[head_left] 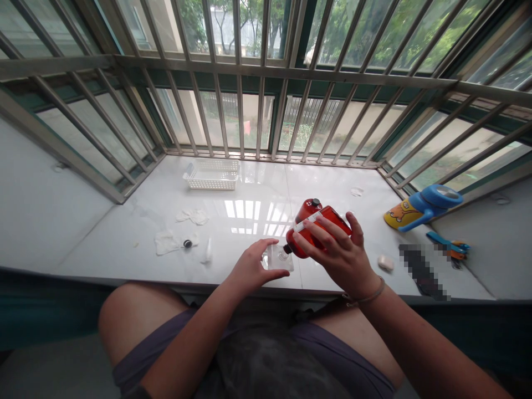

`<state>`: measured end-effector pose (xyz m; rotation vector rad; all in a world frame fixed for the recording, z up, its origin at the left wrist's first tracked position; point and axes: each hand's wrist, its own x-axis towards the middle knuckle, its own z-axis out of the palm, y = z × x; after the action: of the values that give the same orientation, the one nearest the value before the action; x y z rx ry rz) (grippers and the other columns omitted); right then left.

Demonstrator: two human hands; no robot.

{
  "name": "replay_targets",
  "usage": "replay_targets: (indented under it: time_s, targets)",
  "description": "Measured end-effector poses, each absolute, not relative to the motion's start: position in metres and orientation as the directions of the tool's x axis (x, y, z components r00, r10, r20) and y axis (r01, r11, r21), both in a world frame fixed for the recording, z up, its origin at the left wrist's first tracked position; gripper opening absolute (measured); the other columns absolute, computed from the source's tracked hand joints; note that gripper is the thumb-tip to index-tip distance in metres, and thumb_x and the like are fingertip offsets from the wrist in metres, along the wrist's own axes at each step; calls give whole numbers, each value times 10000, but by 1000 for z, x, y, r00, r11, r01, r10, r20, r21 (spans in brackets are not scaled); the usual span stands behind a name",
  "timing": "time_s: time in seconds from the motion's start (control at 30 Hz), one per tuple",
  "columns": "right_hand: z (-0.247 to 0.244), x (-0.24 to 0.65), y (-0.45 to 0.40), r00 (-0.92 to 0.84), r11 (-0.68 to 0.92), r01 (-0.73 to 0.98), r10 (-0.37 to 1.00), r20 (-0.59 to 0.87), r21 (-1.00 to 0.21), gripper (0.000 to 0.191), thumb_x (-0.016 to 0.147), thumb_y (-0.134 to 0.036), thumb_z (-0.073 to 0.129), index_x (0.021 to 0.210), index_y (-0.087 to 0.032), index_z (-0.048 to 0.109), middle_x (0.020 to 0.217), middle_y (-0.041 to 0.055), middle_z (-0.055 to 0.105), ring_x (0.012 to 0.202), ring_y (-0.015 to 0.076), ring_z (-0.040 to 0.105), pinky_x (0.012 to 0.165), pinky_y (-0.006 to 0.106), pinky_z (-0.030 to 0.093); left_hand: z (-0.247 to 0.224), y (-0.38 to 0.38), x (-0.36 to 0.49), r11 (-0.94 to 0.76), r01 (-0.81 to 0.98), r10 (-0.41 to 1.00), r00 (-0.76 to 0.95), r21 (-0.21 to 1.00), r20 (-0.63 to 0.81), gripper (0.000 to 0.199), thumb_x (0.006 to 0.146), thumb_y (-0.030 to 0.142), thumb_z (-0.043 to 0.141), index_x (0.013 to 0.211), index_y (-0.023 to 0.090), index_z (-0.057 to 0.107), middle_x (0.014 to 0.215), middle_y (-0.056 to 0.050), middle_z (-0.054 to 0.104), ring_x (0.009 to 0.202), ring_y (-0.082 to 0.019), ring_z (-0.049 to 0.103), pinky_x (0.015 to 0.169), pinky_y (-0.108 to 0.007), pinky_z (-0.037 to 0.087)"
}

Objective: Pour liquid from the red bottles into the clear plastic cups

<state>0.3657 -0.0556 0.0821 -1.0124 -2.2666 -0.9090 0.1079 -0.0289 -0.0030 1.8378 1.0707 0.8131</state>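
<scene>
My right hand (338, 249) is wrapped round a red bottle (332, 217) with a white label, tilted so that its dark neck points down and left. The neck meets the mouth of a small clear bottle (274, 259). Between its thumb and fingers, my left hand (255, 266) grips this clear bottle near the front edge of the white sill. Behind the tilted bottle stands a second red bottle (307, 208) with a black cap. Whether liquid is flowing cannot be made out.
On the white sill (266, 183) are a white basket (213, 176), crumpled tissues (167, 243), a black cap (187, 244) and a small clear tube (206, 250). At right are a blue and yellow cup (421, 206), a white lump (385, 263), blue-orange tools (451, 245) and a pixelated dark object (421, 271). Metal bars stand behind.
</scene>
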Motion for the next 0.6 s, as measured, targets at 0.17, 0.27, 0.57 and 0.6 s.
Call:
replay_targets:
  time_s: [0.17,0.27,0.57,0.6]
  targets:
    - [70,366,-55,-553,497,815,513,656,298,533,978,-35,680,1419,-335,670,1445,35,708,1450,254,563,1377,609,171,-2,-29,108,-276,349,901,419,895,115,758,724,414,996,1384,301,642,1410,-56,708,1276,-313,692,1095,-458,579]
    - [59,366,-56,-522,497,831,544,657,250,588,983,-36,661,1480,-347,622,1480,38,684,1479,262,537,1375,612,174,-2,-29,107,-270,341,902,418,900,112,756,724,422,996,1382,302,645,1402,-54,713,1264,-307,698,1076,-450,590]
    - [16,365,-59,-276,421,903,724,633,-88,576,990,-149,688,1527,-306,551,1507,92,636,1467,341,528,1332,696,187,-7,-31,104,-228,332,915,396,915,84,760,724,460,985,1385,296,648,1413,-67,704,1279,-313,685,974,-412,633]
    - [9,366,-58,-237,416,897,741,629,-151,591,985,-176,695,1538,-302,533,1500,101,628,1453,349,535,1316,707,219,-8,-32,103,-217,334,917,392,917,74,751,727,451,982,1383,295,651,1417,-68,702,1286,-315,681,963,-407,635]
